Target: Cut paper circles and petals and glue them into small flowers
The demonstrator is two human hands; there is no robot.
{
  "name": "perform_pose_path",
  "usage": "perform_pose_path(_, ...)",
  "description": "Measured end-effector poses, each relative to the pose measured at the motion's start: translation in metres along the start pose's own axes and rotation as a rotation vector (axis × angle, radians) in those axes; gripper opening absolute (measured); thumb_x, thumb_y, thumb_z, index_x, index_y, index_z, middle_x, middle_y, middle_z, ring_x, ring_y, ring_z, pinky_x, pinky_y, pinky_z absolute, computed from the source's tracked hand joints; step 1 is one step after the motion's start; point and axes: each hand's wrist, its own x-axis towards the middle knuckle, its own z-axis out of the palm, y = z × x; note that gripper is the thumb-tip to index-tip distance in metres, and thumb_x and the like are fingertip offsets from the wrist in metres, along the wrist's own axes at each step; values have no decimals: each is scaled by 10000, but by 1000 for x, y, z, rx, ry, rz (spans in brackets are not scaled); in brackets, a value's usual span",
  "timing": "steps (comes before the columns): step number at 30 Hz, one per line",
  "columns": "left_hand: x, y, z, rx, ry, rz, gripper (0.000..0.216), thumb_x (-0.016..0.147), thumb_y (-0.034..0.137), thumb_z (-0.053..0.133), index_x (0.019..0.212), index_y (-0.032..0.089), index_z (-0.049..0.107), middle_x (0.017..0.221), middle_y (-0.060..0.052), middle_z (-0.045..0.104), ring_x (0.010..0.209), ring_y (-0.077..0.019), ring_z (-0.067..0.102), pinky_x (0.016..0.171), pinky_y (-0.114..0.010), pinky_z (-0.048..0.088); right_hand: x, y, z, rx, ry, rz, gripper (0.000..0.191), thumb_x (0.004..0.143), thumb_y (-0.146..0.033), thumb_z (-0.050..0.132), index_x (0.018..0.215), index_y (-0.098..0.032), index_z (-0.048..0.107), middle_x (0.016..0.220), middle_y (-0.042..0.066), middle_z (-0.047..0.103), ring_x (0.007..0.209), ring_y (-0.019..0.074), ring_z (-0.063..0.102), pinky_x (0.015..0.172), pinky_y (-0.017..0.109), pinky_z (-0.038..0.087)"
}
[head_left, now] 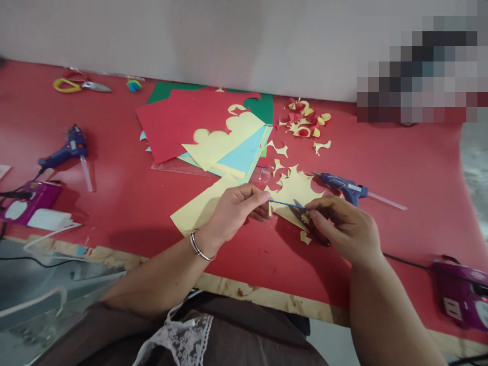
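Two hands met over a red bench (400,152) set against a pale wall (229,40). The left hand (234,211) pinched one end of a thin blue stick (284,204); the right hand (343,229) gripped the other end, fingers closed on it, just above a spiky yellow cutout (295,190). Beyond them lay a stack of paper sheets (206,132), red, green, yellow and blue. Curled red-and-yellow pieces (305,119) sat near the wall, with yellow scraps (281,149) between them and the cutout. One glue gun (343,185) lay just behind the right hand, another gun (66,150) well off to the left. Scissors (80,85) rested at the far left. Purple boxes (463,292) sat at both bench edges.
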Motion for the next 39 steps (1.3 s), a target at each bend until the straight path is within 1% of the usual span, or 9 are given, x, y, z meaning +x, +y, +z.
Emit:
perform_pose_path(3, 0, 1, -1, 12, 35, -51, 453, 875, 582, 839, 719, 174, 722, 700, -49, 748, 589, -133, 706, 579, -242, 578, 0, -2, 1, 7, 4, -2, 146, 996, -337, 665, 1014, -249, 780, 853, 38, 778, 642, 173, 657, 593, 309, 491)
perform_pose_path(7, 1, 1, -1, 34, 48, -97, 488, 809, 607, 894, 715, 166, 706, 672, -32, 747, 579, -126, 707, 565, -222, 571, -1, -3, 1, 3, 4, -47, 116, 992, -301, 679, 1003, -257, 786, 855, 25, 784, 616, 154, 634, 564, 287, 473)
perform_pose_path(15, -1, 1, -2, 95, 72, -116, 509, 777, 590, 924, 666, 160, 675, 648, -37, 746, 580, -127, 718, 560, -209, 562, -1, -2, 2, 6, -1, -103, 99, 990, -248, 679, 1010, -266, 775, 918, 23, 804, 700, 164, 694, 623, 284, 512)
perform_pose_path(20, 0, 1, -6, 75, -7, -138, 461, 758, 536, 960, 716, 153, 706, 686, -40, 769, 603, -119, 727, 585, -203, 573, 0, -3, -1, 0, -27, -109, 105, 1006, -245, 665, 1022, -265, 766, 860, 14, 790, 642, 151, 673, 577, 279, 493)
perform_pose_path(23, 1, 0, -9, 107, -47, -112, 404, 782, 485, 959, 793, 142, 746, 737, -51, 795, 636, -118, 743, 636, -210, 599, 0, -3, -2, -1, -32, -113, 103, 1010, -248, 664, 1025, -262, 765, 807, 7, 775, 611, 149, 657, 559, 284, 482)
perform_pose_path(26, 3, -2, -12, 154, -66, -79, 362, 823, 450, 934, 843, 138, 753, 754, -53, 795, 681, -134, 769, 681, -230, 625, 0, -3, -1, -15, 0, -132, 103, 995, -241, 670, 1005, -256, 772, 874, 25, 796, 672, 165, 687, 604, 298, 509)
perform_pose_path(28, 3, -3, -13, 174, -84, -65, 332, 856, 431, 910, 886, 147, 742, 758, -44, 792, 692, -142, 777, 668, -232, 625, 0, -3, 0, -23, -1, -137, 107, 991, -235, 671, 1003, -256, 775, 900, 28, 804, 686, 166, 693, 611, 299, 514)
perform_pose_path(33, 5, -3, -16, 239, -125, -4, 298, 933, 360, 836, 1147, 168, 756, 766, -22, 790, 689, -146, 781, 605, -218, 600, 0, -4, 0, -24, -15, -139, 118, 988, -239, 670, 1013, -262, 783, 879, 21, 800, 685, 166, 691, 614, 296, 513)
perform_pose_path(39, 5, 3, -16, 255, -221, 97, 271, 916, 297, 845, 1126, 152, 754, 764, -26, 790, 705, -121, 765, 652, -198, 596, -3, -5, -3, 18, -21, -100, 110, 996, -266, 667, 1006, -259, 776, 853, 23, 793, 637, 162, 660, 573, 297, 486)
